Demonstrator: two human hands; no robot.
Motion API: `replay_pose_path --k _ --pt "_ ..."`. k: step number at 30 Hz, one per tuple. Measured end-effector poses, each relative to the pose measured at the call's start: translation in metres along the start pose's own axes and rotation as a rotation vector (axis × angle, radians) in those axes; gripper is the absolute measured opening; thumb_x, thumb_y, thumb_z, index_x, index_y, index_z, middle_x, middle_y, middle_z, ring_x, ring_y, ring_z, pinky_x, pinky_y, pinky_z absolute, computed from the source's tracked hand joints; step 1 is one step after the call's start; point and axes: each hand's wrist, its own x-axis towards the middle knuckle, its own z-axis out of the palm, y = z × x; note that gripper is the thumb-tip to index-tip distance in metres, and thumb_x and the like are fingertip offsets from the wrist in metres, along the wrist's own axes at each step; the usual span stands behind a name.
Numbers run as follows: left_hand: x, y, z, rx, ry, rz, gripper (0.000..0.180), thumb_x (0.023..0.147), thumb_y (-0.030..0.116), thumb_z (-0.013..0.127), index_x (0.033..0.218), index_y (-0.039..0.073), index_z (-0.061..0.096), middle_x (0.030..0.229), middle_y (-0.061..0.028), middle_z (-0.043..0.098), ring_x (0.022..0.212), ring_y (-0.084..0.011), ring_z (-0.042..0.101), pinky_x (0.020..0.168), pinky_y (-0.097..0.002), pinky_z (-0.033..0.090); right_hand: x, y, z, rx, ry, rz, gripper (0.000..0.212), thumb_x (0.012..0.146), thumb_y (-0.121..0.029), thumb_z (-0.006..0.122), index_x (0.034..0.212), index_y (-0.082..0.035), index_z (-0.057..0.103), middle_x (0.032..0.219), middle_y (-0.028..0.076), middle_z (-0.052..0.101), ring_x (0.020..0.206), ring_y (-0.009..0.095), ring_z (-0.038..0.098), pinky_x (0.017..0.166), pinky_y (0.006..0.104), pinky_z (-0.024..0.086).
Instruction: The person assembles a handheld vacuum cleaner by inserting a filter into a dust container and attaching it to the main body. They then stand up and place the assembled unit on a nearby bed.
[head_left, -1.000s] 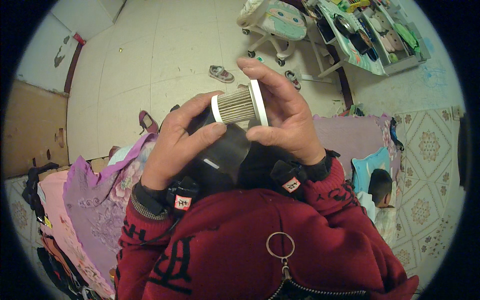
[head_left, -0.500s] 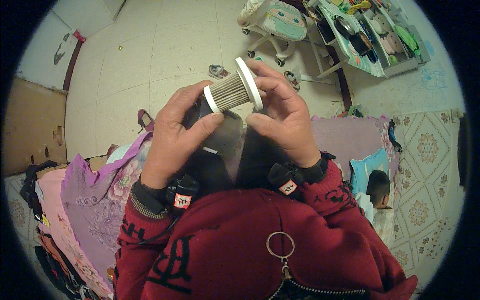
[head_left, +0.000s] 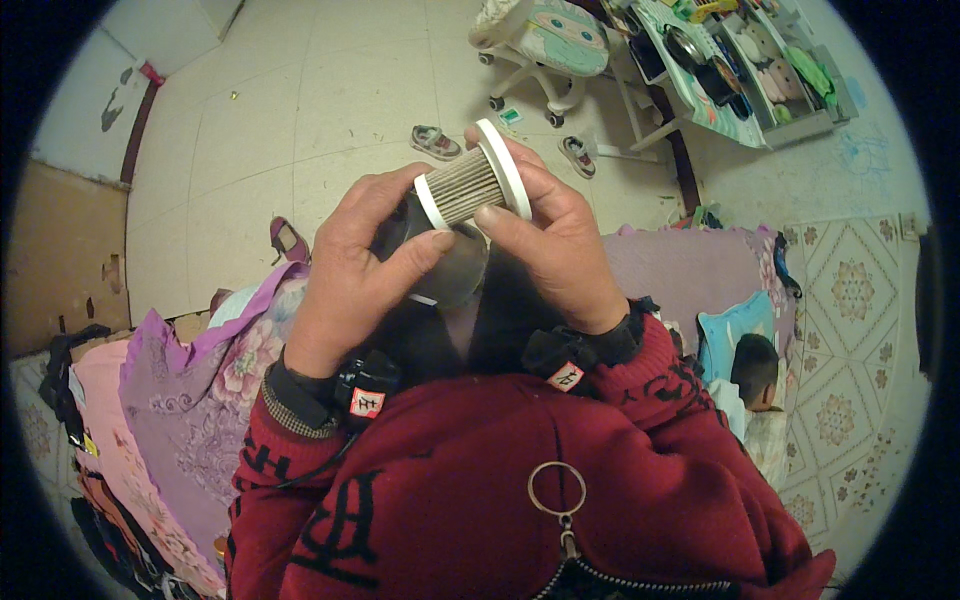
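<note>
Between my hands, above my lap, is a pleated filter cartridge [head_left: 464, 188] with white end rings and greyish pleats. My left hand [head_left: 365, 255] grips its narrower left end, thumb below and fingers above. The wide white flange sits in my right hand [head_left: 560, 235], whose thumb presses on the pleats near the flange while its fingers go behind it. Under the filter a smoky see-through cup [head_left: 455, 272] shows against my dark trousers; its upper part is hidden by the filter and my left hand.
I sit on a bed with a purple flowered cover [head_left: 210, 390]. A person's dark-haired head [head_left: 755, 370] lies near a blue pillow [head_left: 735, 325] at the right. On the floor ahead are sneakers [head_left: 435, 142], a maroon shoe [head_left: 288, 240] and a wheeled chair [head_left: 540, 60], beside a cluttered desk [head_left: 700, 95].
My right hand has closed in on the filter, its thumb moving from apart, below the flange, onto the pleats. The filter has shifted very slightly; my left hand keeps its grip.
</note>
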Motion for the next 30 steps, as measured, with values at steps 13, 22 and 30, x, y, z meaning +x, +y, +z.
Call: replay_pose_path --k 13,22,30 --pt "-0.0002 -0.0025 0.0062 0.133 0.043 0.081 0.049 0.074 0.023 0.070 0.115 0.002 0.055 0.104 -0.0136 0.057 0.094 -0.0239 0.056 0.083 -0.0312 0.044 0.0030 0.0050 0.0011 -0.015 0.012 0.093 0.050 0.080 -0.004 0.053 0.129 -0.001 0.044 0.117 0.004 0.053 0.103 0.011 0.051 0.092 0.0254 0.039" --pt "-0.0015 -0.0034 0.0086 0.141 0.054 0.092 0.049 0.075 0.024 0.070 0.117 0.004 0.054 0.102 -0.0120 0.056 0.093 -0.0238 0.056 0.083 -0.0315 0.044 0.0044 0.0079 0.0042 0.163 0.042 0.140 0.051 0.080 -0.004 0.052 0.130 0.000 0.043 0.111 0.004 0.057 0.099 0.011 0.053 0.090 0.0251 0.040" --pt "-0.0018 -0.0010 0.0106 0.103 0.005 0.097 0.056 0.076 0.027 0.067 0.126 0.008 0.048 0.105 -0.0131 0.056 0.096 -0.0246 0.056 0.084 -0.0321 0.044 0.0031 0.0072 0.0053 0.294 0.060 0.181 0.047 0.078 -0.006 0.056 0.124 0.003 0.049 0.122 0.005 0.049 0.105 0.012 0.050 0.090 0.0251 0.041"
